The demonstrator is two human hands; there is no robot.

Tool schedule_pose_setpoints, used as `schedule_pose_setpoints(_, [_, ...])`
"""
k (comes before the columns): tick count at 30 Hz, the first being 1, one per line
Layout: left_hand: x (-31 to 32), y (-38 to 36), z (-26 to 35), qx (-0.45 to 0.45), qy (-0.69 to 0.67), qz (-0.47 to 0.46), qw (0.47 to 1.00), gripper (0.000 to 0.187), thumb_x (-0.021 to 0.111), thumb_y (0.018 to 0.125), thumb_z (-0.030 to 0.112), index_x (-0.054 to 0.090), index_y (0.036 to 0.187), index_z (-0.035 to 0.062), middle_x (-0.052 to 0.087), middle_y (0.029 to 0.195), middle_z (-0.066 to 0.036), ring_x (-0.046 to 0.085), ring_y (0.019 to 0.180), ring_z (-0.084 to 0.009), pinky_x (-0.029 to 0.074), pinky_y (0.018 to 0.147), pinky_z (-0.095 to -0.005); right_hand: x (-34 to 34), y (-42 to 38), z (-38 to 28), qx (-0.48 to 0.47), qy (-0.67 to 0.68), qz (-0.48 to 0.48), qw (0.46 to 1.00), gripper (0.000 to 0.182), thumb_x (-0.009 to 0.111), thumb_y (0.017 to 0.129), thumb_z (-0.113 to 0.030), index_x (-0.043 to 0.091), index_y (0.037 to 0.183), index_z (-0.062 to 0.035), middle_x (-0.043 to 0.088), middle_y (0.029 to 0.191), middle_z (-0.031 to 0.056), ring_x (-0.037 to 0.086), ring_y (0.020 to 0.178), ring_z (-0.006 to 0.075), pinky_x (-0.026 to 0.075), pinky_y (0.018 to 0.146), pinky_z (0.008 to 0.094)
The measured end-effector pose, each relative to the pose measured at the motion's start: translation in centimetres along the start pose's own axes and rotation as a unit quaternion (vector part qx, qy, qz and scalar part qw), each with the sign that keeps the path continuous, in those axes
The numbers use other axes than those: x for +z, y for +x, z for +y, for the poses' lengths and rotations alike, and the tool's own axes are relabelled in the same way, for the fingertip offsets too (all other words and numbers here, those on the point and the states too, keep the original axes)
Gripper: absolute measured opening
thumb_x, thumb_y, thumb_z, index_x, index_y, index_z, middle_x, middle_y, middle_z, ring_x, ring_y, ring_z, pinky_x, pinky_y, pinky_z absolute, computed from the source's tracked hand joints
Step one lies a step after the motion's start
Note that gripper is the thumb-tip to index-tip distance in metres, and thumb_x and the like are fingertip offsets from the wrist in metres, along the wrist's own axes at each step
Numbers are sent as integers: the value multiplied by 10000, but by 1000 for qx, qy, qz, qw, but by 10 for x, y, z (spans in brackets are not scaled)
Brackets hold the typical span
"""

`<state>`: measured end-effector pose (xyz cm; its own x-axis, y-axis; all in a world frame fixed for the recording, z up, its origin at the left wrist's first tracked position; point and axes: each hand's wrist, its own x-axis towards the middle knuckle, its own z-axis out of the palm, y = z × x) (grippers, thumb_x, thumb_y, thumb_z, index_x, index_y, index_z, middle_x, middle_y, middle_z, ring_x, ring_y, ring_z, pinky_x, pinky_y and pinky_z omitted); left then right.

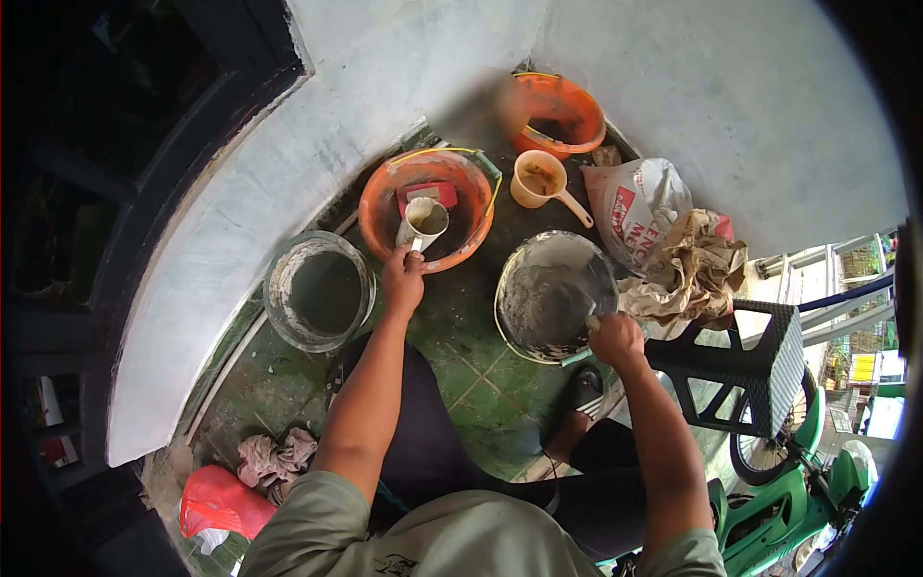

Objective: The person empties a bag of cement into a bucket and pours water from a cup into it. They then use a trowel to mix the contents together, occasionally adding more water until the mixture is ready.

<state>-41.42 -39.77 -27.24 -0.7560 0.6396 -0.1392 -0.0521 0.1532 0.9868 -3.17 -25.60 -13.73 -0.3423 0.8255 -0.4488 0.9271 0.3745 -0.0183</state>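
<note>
From my seat I see both bare arms stretched forward and down over the green tiled floor [481,385]. My left hand [402,281] reaches to about eleven o'clock of the view's centre, the forearm nearly straight, wrist turned down, fingers clenched round the handle of a pale scoop [423,224]. The scoop's cup sits inside the near orange bucket [385,192], above a red object lying in it.

My right hand [615,338] is out at about two o'clock, elbow bent a little, the fist closed at the near right rim of the grey-smeared mixing pail [553,288]. Something pale shows at its knuckles, but I cannot tell what it grips, if anything besides the rim.

At nine o'clock from the pail stands a clear bucket [319,288] caked with grey, just beside the left forearm. At twelve o'clock sit a tan dipper [538,179] and, beyond it against the wall, a second orange bucket [560,113]. At two o'clock lies a printed sack [635,212] with crumpled brown paper [694,269]; a black plastic stool [750,365] stands at three o'clock, near the right forearm. Rags [277,460] lie at seven o'clock.
</note>
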Motion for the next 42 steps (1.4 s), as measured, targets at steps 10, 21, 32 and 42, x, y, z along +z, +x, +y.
schedule_pose_setpoints(10, [0,13,-29,-7,43,7,999,201,540,1088,120,668,1174,-8,638,894,-17,601,766,-108,479,711,-291,18,-1,-57,-26,103,15,994,294,662,875,-260,793,1090,-110,762,1080,204,723,1062,389,566,972,473])
schedule_pose_setpoints(21, [1,13,-24,-27,38,11,999,213,548,1066,128,673,1150,-23,698,964,-95,644,854,-195,498,804,-372,3,-6,-10,-28,-10,-52,998,246,666,814,-193,810,959,-56,772,1040,211,751,1019,378,600,914,449])
schedule_pose_setpoints(32, [1,7,-10,-46,-19,-5,999,207,518,1094,144,667,1137,6,645,852,-13,523,722,-92,435,688,-299,1,18,-30,28,74,-4,997,267,654,840,-211,806,990,-50,767,1063,219,743,1042,381,591,936,450])
schedule_pose_setpoints(42, [-1,11,-15,-47,-8,-18,999,227,515,1096,155,667,1183,10,647,829,2,514,701,-84,429,693,-289,5,-15,-35,-57,45,-88,993,273,656,822,-223,808,987,-68,774,1052,201,747,1038,363,600,920,437])
